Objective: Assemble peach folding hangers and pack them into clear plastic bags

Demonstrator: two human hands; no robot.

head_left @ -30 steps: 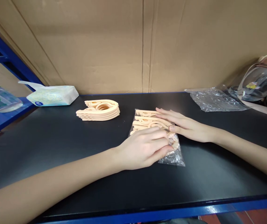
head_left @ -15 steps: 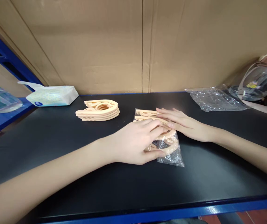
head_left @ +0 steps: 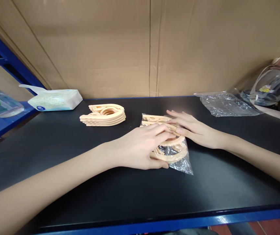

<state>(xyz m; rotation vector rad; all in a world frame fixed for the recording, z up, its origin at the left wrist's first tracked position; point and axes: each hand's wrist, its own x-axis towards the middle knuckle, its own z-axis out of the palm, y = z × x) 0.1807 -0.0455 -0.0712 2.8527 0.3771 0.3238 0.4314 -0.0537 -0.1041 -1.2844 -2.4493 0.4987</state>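
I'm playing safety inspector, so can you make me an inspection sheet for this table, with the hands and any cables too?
Surface: black tabletop with a blue front edge.
Job's things: clear bag with peach-coloured pieces inside, lying flat; a stack of similar pieces to its left.
Clutter: tissue pack at back left; another clear bag and a see-through bottle with a strap at back right.
Hands: left hand lies over the bag, grip unclear; right hand has its fingers spread at the bag's right side.
Cables: nothing seen.
Surroundings: brown cardboard behind; blue frame at left; reddish floor below.
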